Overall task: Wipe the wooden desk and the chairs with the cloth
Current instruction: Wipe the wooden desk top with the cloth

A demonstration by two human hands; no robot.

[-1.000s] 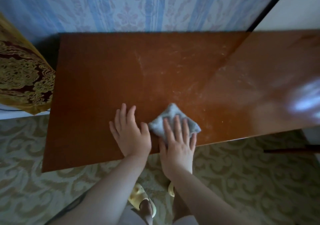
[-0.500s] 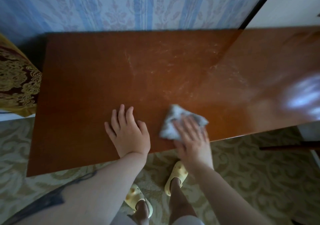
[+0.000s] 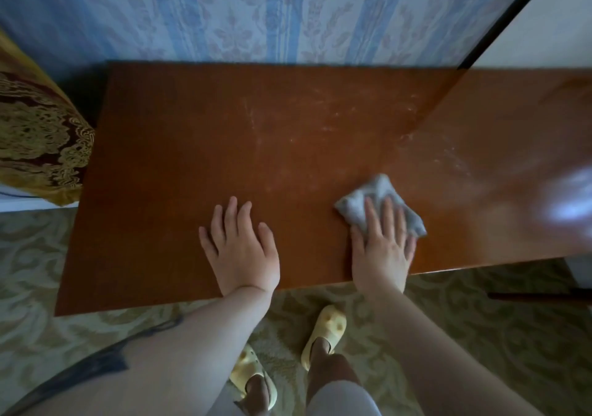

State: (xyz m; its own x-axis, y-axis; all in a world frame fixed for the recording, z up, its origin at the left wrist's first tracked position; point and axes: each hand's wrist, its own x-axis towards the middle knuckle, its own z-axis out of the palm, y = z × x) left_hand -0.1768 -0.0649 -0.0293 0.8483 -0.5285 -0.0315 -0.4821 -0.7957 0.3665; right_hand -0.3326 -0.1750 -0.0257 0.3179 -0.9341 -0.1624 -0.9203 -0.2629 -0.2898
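Crumpled grey cloth (image 3: 378,202) under flat right hand (image 3: 382,247), left hand (image 3: 242,249) splayed on glossy wooden desk (image 3: 192,159)

The wooden desk (image 3: 179,172) stands against the wall, its reddish-brown top showing pale dusty streaks toward the middle and right. On it lie a crumpled grey cloth (image 3: 368,201) under the flat right hand (image 3: 382,249), and well apart, the flat left hand (image 3: 242,252).

Glossy wooden desk (image 3: 198,165); soft grey cloth (image 3: 378,197).
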